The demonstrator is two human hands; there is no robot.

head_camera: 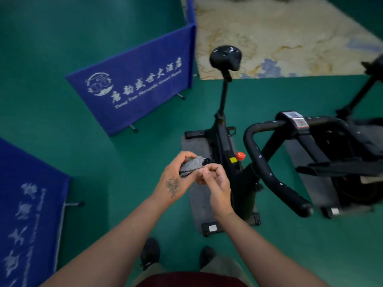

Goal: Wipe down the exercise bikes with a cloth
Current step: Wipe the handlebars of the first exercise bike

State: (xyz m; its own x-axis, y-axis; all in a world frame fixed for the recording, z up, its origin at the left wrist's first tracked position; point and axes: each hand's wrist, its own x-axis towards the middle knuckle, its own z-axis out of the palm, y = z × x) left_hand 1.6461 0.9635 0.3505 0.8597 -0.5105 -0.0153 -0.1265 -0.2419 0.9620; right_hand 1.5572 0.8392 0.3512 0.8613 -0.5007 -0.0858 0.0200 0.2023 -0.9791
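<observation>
Two exercise bikes (226,141) (342,146) are standing side by side on mats (199,199), with two banners (134,88) (27,214) standing to their left.

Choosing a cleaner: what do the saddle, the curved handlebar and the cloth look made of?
Black bike saddle: glossy vinyl or plastic, judging by bright highlights. Curved black handlebar: matte foam or rubber, pale-flecked. Folded grey cloth in left hand: soft, fuzzy-looking textile, perhaps microfibre.

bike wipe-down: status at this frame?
Done: nothing visibly wiped; pale specks still dot the handlebar. In hand: the left hand grips the folded grey cloth, and the right hand pinches its edge. Left: near bike's saddle and frame, plus the second bike.
</observation>
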